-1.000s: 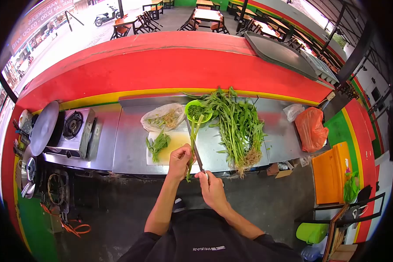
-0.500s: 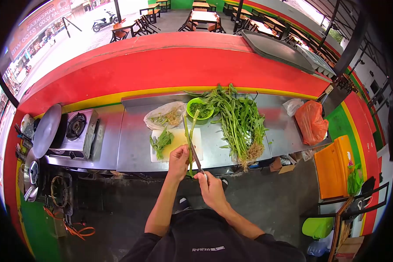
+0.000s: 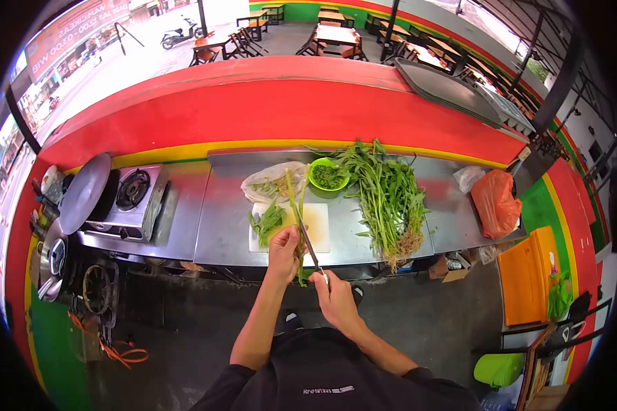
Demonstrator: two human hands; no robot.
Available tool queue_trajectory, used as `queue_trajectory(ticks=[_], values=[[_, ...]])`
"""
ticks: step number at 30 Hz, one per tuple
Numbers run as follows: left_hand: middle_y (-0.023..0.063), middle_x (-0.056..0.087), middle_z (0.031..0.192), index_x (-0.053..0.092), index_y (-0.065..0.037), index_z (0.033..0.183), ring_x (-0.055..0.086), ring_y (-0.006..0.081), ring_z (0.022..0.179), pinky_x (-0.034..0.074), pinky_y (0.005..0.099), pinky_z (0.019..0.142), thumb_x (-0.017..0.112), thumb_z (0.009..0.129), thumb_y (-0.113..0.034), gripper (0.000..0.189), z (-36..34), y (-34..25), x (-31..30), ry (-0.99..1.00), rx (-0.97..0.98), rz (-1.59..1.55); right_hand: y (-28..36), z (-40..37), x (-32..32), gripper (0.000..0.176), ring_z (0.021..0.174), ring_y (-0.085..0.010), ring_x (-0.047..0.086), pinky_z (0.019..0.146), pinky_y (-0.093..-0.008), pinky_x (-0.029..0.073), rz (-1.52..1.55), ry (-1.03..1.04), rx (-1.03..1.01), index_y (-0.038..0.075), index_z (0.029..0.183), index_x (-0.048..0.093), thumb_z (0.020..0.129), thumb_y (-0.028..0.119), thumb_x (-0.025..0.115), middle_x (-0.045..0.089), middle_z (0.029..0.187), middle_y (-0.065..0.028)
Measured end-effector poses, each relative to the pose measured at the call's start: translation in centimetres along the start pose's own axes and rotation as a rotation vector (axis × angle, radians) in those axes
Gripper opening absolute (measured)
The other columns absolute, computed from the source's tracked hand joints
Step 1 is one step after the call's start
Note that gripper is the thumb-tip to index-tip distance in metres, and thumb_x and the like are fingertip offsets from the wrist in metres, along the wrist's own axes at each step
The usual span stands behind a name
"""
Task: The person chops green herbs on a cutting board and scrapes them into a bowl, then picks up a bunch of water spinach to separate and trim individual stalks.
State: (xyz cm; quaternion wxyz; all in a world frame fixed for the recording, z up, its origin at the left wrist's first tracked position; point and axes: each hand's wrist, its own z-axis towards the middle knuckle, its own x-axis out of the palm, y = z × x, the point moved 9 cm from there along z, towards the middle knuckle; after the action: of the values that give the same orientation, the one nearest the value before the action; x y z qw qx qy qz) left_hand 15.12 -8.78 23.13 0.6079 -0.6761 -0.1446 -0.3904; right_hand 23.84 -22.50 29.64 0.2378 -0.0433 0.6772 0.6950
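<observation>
Green stems (image 3: 294, 195) stand upright in my left hand (image 3: 284, 250), whose fingers are wrapped round them. My right hand (image 3: 334, 294) grips the handle of a knife (image 3: 306, 240), its blade slanting up against the stems. Beyond my hands a white cutting board (image 3: 317, 222) carries green leaves (image 3: 270, 223) on its left side. Behind the board are a clear plastic bag (image 3: 262, 185) with plant scraps and a lime-green bowl (image 3: 313, 179) of cut greens. A large bunch of leafy stems with roots (image 3: 391, 205) lies to the right of the board.
On the steel counter (image 3: 219, 236), a gas stove (image 3: 127, 216) and a round metal lid (image 3: 86, 195) are at the left. An orange-red plastic bag (image 3: 495, 205) sits at the right. A red wall (image 3: 253, 113) runs behind the counter; trays (image 3: 445, 89) rest on it.
The view has shifted, so the counter and its objects appear slightly further right and lower. Both hands keep their holds, with the knife still against the stems.
</observation>
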Motion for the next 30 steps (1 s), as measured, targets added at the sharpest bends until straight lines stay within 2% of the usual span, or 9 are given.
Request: queue_trajectory(ticks=[2, 5, 10, 12, 15, 21, 24, 26, 30], values=[[0.0044, 0.062, 0.083, 0.062, 0.001, 0.112, 0.056, 0.0137, 0.07, 0.048, 0.0283, 0.065, 0.054, 0.102, -0.029, 0.033, -0.1, -0.1, -0.2, 0.007, 0.002, 0.01, 0.1, 0.0, 0.1, 0.031, 0.053, -0.0326, 0.061, 0.054, -0.0406, 0.043, -0.055, 0.039, 0.075, -0.003, 0.097, 0.063, 0.101, 0.025, 0.053, 0.059, 0.062, -0.0191], [0.0048, 0.062, 0.086, 0.06, 0.002, 0.117, 0.057, 0.0131, 0.071, 0.05, 0.0289, 0.068, 0.052, 0.102, -0.03, 0.035, -0.1, -0.1, -0.3, 0.027, 0.011, 0.045, 0.3, 0.1, 0.2, 0.032, 0.053, -0.0326, 0.06, 0.054, -0.0407, 0.044, -0.012, 0.013, 0.046, -0.003, 0.098, 0.064, 0.101, 0.027, 0.053, 0.059, 0.062, -0.0192], [0.0012, 0.058, 0.085, 0.063, -0.001, 0.103, 0.055, 0.0112, 0.071, 0.049, 0.0278, 0.068, 0.058, 0.1, -0.024, 0.024, -0.5, -0.4, -0.8, 0.04, 0.061, -0.006, -0.5, 0.3, 1.0, 0.032, 0.056, -0.0316, 0.063, 0.056, -0.039, 0.046, -0.064, 0.049, 0.072, -0.003, 0.102, 0.065, 0.101, 0.026, 0.053, 0.062, 0.066, -0.0194], [-0.0013, 0.053, 0.082, 0.063, -0.002, 0.094, 0.052, 0.0105, 0.07, 0.046, 0.0271, 0.068, 0.062, 0.098, -0.023, 0.022, -0.9, -0.9, -0.5, 0.029, 0.083, 0.024, 0.7, 0.4, 0.5, 0.031, 0.047, -0.0088, 0.041, 0.046, -0.0317, 0.033, 0.033, -0.05, -0.066, -0.001, 0.096, 0.066, 0.103, 0.024, 0.05, 0.047, 0.054, -0.0023], [-0.0024, 0.048, 0.08, 0.061, -0.003, 0.086, 0.05, 0.01, 0.071, 0.046, 0.027, 0.068, 0.063, 0.097, -0.021, 0.021, -1.4, -0.3, -0.4, 0.032, 0.015, 0.079, 1.1, 0.8, 0.6, 0.03, 0.047, -0.0092, 0.041, 0.046, -0.032, 0.033, 0.024, -0.04, -0.057, -0.001, 0.096, 0.066, 0.103, 0.024, 0.05, 0.046, 0.053, -0.0032], [0.0029, 0.06, 0.083, 0.064, -0.001, 0.102, 0.056, 0.0128, 0.073, 0.048, 0.0275, 0.066, 0.059, 0.099, -0.023, 0.023, -1.1, 0.5, -1.8, 0.03, 0.066, -0.005, 1.0, 0.9, 1.4, 0.03, 0.045, -0.0116, 0.042, 0.045, -0.0338, 0.033, -0.005, -0.01, -0.063, -0.002, 0.097, 0.065, 0.103, 0.024, 0.05, 0.046, 0.052, -0.006], [-0.0022, 0.053, 0.085, 0.061, -0.004, 0.087, 0.05, 0.0086, 0.071, 0.045, 0.0265, 0.067, 0.063, 0.097, -0.02, 0.019, -1.0, 0.5, -1.8, -0.023, 0.037, -0.077, 1.1, 0.9, 1.6, 0.03, 0.044, -0.0125, 0.042, 0.045, -0.0345, 0.033, -0.01, -0.009, -0.082, -0.002, 0.097, 0.065, 0.103, 0.024, 0.05, 0.046, 0.051, -0.0061], [0.005, 0.06, 0.081, 0.063, 0.001, 0.107, 0.056, 0.0145, 0.072, 0.046, 0.0281, 0.066, 0.057, 0.1, -0.027, 0.029, -0.6, 1.0, -2.5, 0.009, 0.081, -0.079, 1.1, 0.9, 1.6, 0.03, 0.044, -0.0125, 0.042, 0.045, -0.0345, 0.033, -0.016, -0.01, -0.084, -0.002, 0.097, 0.065, 0.103, 0.023, 0.05, 0.046, 0.051, -0.0061], [0.0063, 0.061, 0.081, 0.063, 0.001, 0.108, 0.056, 0.0146, 0.073, 0.046, 0.0277, 0.067, 0.057, 0.1, -0.027, 0.03, -1.2, 0.6, -1.8, -0.038, 0.088, 0.006, 1.0, 0.7, 1.3, 0.029, 0.044, -0.0124, 0.044, 0.045, -0.0346, 0.034, -0.006, -0.015, -0.074, -0.002, 0.097, 0.065, 0.103, 0.023, 0.051, 0.048, 0.052, -0.0063]])
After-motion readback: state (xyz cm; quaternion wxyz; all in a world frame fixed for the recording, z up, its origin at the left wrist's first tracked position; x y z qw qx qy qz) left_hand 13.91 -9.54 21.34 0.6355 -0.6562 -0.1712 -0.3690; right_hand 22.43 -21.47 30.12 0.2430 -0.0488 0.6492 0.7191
